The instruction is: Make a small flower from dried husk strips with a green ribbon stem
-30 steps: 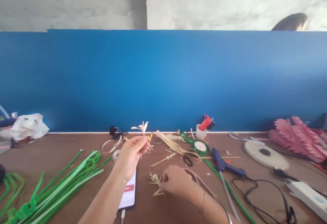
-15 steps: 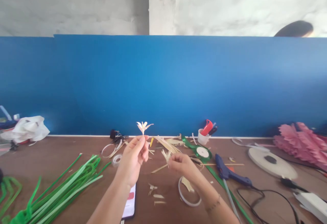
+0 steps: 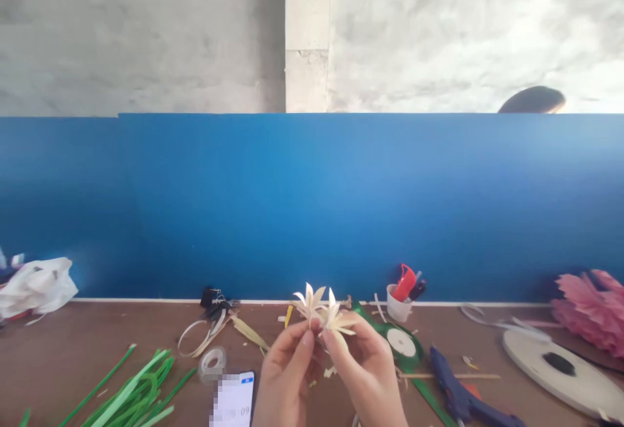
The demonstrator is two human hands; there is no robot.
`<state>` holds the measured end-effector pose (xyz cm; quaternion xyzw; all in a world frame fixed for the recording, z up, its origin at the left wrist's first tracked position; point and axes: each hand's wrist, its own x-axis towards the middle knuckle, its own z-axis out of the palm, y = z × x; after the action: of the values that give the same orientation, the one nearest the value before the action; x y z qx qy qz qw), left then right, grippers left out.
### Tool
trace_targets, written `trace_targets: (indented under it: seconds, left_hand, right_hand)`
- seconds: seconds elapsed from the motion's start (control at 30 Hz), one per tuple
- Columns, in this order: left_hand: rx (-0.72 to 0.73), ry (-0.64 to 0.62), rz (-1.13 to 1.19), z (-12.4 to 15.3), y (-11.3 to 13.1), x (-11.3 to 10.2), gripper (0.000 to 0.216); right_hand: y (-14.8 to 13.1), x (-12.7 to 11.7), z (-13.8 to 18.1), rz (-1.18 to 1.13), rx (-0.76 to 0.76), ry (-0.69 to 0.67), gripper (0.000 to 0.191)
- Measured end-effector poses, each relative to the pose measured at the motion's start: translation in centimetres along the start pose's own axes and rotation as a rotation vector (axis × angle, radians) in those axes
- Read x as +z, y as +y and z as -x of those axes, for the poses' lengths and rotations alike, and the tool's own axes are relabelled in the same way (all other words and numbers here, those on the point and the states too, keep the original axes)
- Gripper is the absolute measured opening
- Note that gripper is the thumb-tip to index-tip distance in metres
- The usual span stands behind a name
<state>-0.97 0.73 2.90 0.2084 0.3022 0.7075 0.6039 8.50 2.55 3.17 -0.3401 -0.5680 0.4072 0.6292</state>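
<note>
My left hand pinches a small cream flower made of thin pointed petals, held up in front of the blue divider. My right hand pinches a second cream petal cluster and presses it against the first, so the two hands meet at the fingertips. Both hands hover just above the brown table. A phone lies flat under my left wrist.
Green strips lie at the left front, a tape roll and loose rings beside them. Green ribbon spool, white cup of tools, blue glue gun, white disc, pink paper flower, white bag stand around.
My right hand lifted a petal cluster off the table and brought it up to the flower in my left hand. The view tilted upward.
</note>
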Motion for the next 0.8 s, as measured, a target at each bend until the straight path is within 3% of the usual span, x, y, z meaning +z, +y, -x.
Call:
trace_targets:
  seconds: [0.17, 0.27, 0.57, 0.8]
  left_hand:
    - [-0.084, 0.002, 0.090, 0.6, 0.5, 0.4, 0.030]
    - [-0.115, -0.009, 0.129, 0.6, 0.8, 0.6, 0.031]
    - [-0.152, -0.040, 0.215, 0.4, 0.9, 0.5, 0.030]
    - [-0.137, -0.040, 0.147, 0.1, 0.7, 0.2, 0.029]
  right_hand:
    - [0.4, 0.6, 0.2, 0.124, -0.278, -0.005, 0.010]
    - [0.6, 0.7, 0.2, 0.123, -0.366, 0.011, 0.006]
    - [0.1, 0.3, 0.3, 0.134, -0.354, -0.069, 0.010]
    - [-0.8, -0.2, 0.0, 0.134, -0.303, -0.161, 0.009]
